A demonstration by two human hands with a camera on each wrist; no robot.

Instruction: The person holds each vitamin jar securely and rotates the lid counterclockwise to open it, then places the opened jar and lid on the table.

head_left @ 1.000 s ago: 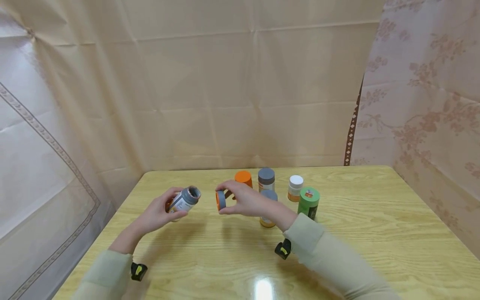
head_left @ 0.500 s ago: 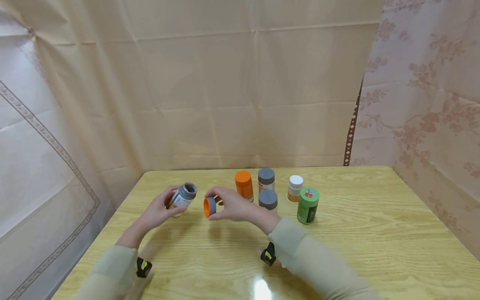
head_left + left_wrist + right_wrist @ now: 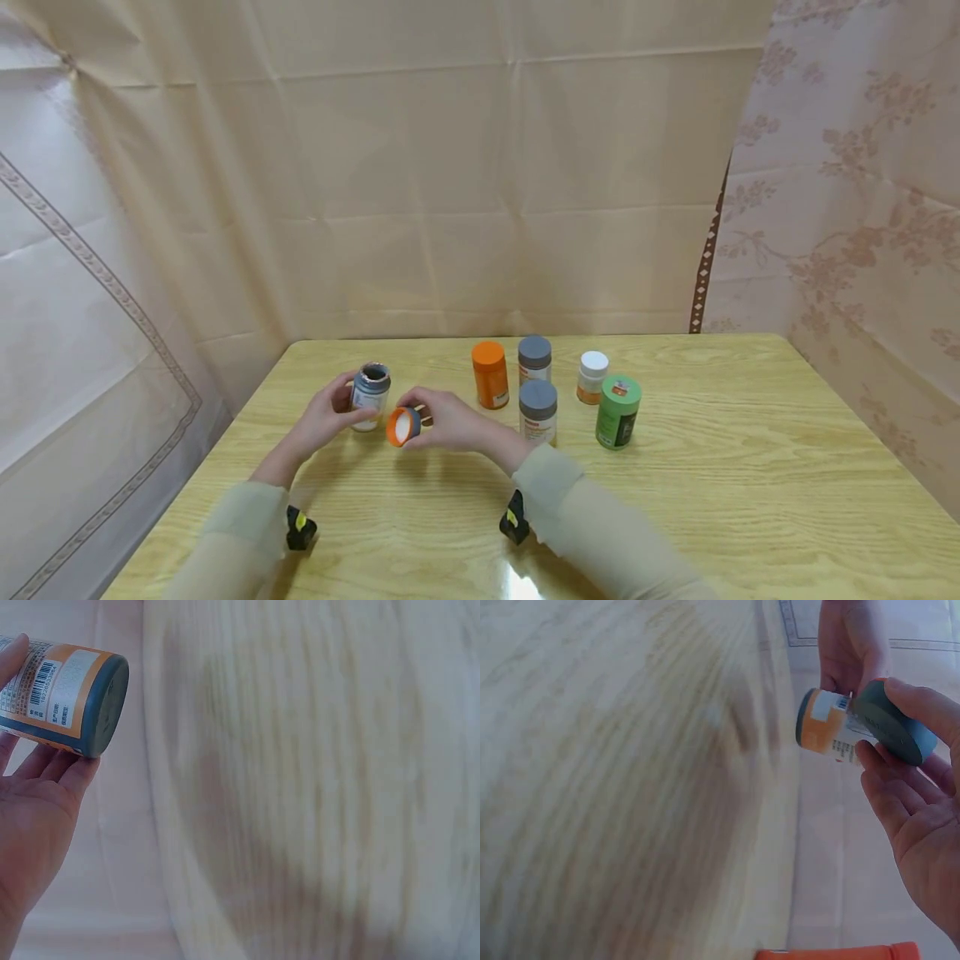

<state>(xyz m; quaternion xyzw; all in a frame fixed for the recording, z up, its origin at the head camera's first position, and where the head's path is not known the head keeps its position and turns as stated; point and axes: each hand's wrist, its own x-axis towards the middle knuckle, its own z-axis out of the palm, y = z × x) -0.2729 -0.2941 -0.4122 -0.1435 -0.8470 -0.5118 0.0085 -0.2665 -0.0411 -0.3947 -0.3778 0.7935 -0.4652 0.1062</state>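
Upright in the head view, an uncapped bottle (image 3: 371,408) with a grey neck and a white label shows its dark mouth. My left hand (image 3: 324,421) grips it around the side, thumb in front. A barcode and orange bands mark the bottle (image 3: 66,696) in the left wrist view, where its dark base faces sideways. My right hand (image 3: 456,427) pinches a grey screw lid (image 3: 402,427), turned so its orange rim and white inside show. The lid (image 3: 894,724) overlaps the bottle in the right wrist view, with the right hand's fingers (image 3: 900,787) under it.
Right of the hands stand an orange bottle (image 3: 491,379), two grey-capped bottles, the front one (image 3: 537,410) nearer me, a small white-capped bottle (image 3: 592,379) and a green canister (image 3: 618,414). All are on a wood-grain table (image 3: 750,433) backed by a beige curtain (image 3: 420,183).
The bottle has gone from tilted to upright in my left hand. My right hand has moved left with the lid, close beside the bottle, and the lid's inside has turned toward the head camera.
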